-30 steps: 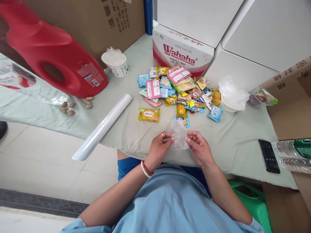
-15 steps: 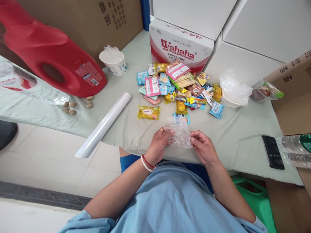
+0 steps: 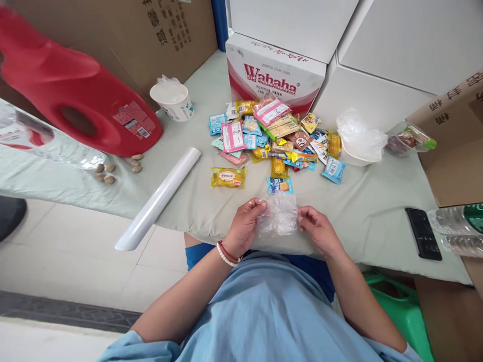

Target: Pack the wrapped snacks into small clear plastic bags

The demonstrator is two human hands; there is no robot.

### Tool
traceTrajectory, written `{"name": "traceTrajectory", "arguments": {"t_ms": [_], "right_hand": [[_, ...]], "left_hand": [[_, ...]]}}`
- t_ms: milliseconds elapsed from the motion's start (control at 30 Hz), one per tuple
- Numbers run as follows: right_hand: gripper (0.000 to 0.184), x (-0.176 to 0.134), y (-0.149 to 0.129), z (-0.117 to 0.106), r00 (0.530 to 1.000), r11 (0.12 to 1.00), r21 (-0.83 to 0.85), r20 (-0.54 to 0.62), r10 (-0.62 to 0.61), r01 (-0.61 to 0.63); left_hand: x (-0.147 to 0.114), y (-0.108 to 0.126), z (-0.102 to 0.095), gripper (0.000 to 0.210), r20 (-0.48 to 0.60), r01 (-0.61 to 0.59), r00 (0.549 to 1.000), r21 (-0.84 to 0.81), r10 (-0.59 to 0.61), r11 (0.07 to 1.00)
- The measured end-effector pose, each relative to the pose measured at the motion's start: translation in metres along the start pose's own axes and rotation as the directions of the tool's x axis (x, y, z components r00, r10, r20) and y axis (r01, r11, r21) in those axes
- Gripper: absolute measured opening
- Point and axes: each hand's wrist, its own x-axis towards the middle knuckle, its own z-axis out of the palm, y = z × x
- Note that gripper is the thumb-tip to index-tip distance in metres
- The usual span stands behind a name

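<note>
One crumpled clear plastic wrapping (image 3: 279,221), spread crosswise, left fingers (image 3: 258,208) pinching its edge, right fingers (image 3: 308,211) alongside, grip unclear

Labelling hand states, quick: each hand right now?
Left hand: closed, pinching the clear plastic.
Right hand: curled at the plastic's right edge; can't tell if gripping.

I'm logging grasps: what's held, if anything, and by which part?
Crumpled clear plastic, pinched at its left edge by the left hand; whether the right hand holds it is unclear.
</note>
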Motion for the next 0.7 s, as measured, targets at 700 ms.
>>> {"name": "traceTrajectory", "arguments": {"t_ms": [700], "right_hand": [[0.036,0.013,0.013,-0.027,0.974,0.964,0.264,-0.212,0.077,-0.019]], "left_hand": [[0.001,0.002,-0.03,0.05,-0.046,-0.084,0.994,0.238,0.098,0.968]]}}
